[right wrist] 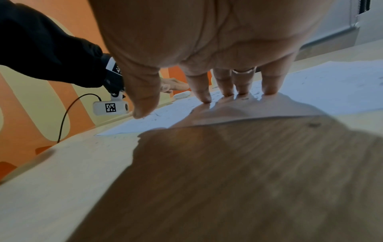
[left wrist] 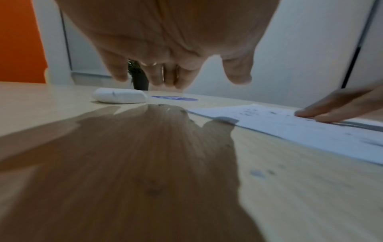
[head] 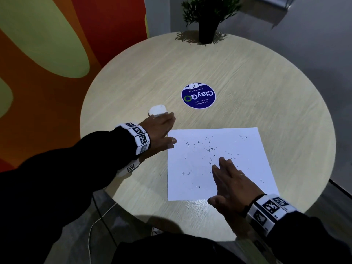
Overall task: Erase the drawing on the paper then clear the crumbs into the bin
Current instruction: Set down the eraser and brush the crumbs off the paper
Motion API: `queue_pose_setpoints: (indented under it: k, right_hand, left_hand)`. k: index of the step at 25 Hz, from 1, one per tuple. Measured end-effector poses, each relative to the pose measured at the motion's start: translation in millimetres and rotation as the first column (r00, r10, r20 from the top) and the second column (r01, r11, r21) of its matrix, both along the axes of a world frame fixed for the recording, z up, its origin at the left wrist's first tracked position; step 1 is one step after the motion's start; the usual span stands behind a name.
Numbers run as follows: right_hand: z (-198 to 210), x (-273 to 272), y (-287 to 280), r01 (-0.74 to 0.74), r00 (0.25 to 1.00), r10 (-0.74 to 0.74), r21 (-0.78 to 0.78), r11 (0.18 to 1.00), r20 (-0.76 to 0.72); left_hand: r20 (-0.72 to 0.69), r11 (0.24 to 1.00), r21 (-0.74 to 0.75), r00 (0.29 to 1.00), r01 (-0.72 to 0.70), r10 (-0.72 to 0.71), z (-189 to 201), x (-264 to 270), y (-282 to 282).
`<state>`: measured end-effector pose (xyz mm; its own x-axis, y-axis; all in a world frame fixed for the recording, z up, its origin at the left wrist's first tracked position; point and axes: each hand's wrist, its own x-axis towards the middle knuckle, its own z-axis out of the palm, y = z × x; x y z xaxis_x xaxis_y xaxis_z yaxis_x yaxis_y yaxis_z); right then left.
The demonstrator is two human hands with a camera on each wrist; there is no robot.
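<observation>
Loads of crumbs point(head: 209, 150) on paper point(head: 247, 149), super light and flimsy; your hands flat, holding nothing: right point(head: 231, 184) pinning sheet, left point(head: 159, 130) near eraser point(head: 157, 110). Lift by edges.

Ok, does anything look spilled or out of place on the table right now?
Yes: dark eraser crumbs lie scattered over the paper, and a few sit off it on the table near its front and left edges. The paper lies slightly askew. No bin is in view. The eraser lies loose beyond the left hand.
</observation>
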<state>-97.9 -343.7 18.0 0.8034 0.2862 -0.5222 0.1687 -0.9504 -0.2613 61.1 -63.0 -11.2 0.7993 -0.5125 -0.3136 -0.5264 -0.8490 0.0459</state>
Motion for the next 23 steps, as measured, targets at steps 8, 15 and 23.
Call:
queue_pose_setpoints:
  k: [8,15,23]
  right_hand:
    - [-2,1,-1,0.003,1.0,-0.004,0.027,1.0,0.011]
    - [-6,2,-2,-0.01,1.0,0.01,0.024,1.0,0.023]
    - [-9,3,-1,-0.005,0.999,0.004,0.027,1.0,0.032]
  left_hand:
    - [-0.051,0.999,-0.053,0.999,0.01,-0.013,-10,-21,1]
    - [-0.089,0.986,0.001,0.982,-0.168,0.167,5,-18,7]
    - [-0.056,0.989,-0.002,0.987,-0.149,0.148,9,-20,5]
